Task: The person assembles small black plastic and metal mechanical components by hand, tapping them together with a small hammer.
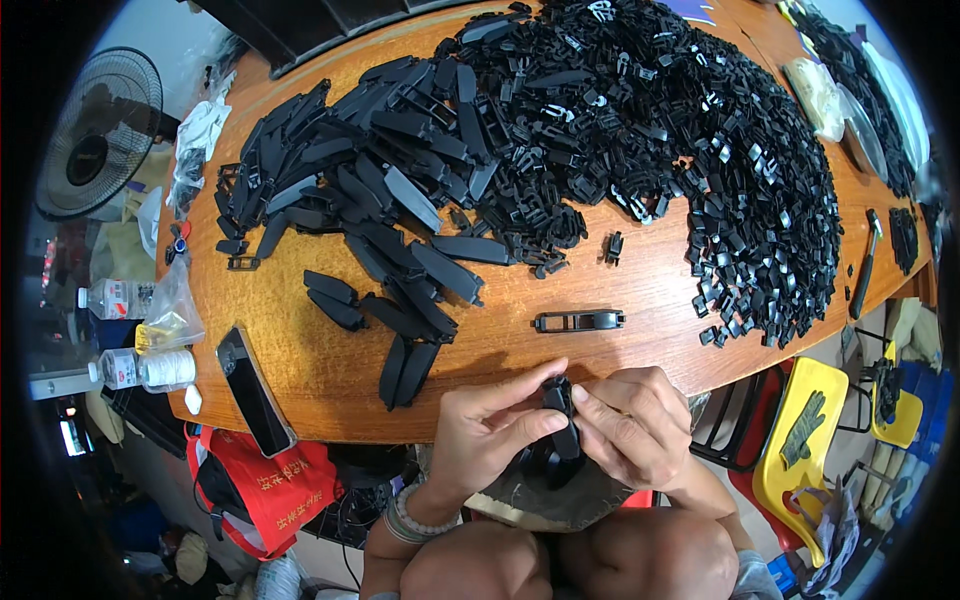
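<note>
Your left hand (490, 425) and right hand (640, 425) pinch one black plastic piece (566, 436) between fingertips, by the near edge of the wooden table (640, 290). Straight beyond your grip lies a black frame-like part (590, 320), with a small black clip (613, 247) farther out. Beyond and left of your hands, long black parts (400, 195) are heaped; beyond and right, small black pieces (770, 220) spread thickly. Well left rests a phone (255, 390).

On the table (650, 265): phone (256, 392) at eight o'clock, parts pile (378, 178) ten, clip heap (765, 215) two, hammer (864, 275) (beyond the clips) three.
</note>
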Available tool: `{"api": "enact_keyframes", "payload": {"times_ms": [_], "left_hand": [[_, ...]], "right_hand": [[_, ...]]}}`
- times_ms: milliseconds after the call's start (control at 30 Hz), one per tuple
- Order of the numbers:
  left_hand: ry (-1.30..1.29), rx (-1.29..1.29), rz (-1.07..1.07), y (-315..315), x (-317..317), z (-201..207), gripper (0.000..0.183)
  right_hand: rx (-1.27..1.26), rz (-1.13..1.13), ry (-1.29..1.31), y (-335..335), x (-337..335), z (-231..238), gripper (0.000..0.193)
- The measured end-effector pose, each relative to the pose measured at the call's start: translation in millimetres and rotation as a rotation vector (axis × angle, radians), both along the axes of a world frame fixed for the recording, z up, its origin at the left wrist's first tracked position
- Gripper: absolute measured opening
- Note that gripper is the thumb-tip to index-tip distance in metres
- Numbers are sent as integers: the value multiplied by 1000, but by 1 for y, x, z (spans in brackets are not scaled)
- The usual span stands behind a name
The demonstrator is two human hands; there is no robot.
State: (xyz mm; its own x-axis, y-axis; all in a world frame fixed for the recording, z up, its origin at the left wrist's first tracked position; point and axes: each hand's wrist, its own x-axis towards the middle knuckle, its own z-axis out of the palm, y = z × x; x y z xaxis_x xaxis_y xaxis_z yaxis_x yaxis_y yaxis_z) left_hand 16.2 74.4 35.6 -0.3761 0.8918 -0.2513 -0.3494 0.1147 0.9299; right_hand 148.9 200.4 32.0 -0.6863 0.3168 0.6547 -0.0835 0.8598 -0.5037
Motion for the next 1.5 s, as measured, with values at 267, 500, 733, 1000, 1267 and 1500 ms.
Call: {"api": "enact_keyframes", "payload": {"times_ms": [267,500,733,1000,1267,1500], "left_hand": [[-37,-51,-10,1,0,1,43],[-88,-51,-3,-1,-3,-3,41],[-260,-26,-195,-5,-14,-3,49],[1187,-105,64,-23,-19,5,17],[1810,-409,203,-26,-34,-6,16],[1576,-121,-172,-21,-11,-12,26]], "right_hand": [[108,3,-26,3,4,0,34],[-17,56,-97,3,3,-1,34],[-159,147,-218,7,8,3,37],[-120,107,-368,12,20,-15,36],[19,-229,-318,38,14,-18,24],[-75,-766,-401,97,21,-17,16]]}}
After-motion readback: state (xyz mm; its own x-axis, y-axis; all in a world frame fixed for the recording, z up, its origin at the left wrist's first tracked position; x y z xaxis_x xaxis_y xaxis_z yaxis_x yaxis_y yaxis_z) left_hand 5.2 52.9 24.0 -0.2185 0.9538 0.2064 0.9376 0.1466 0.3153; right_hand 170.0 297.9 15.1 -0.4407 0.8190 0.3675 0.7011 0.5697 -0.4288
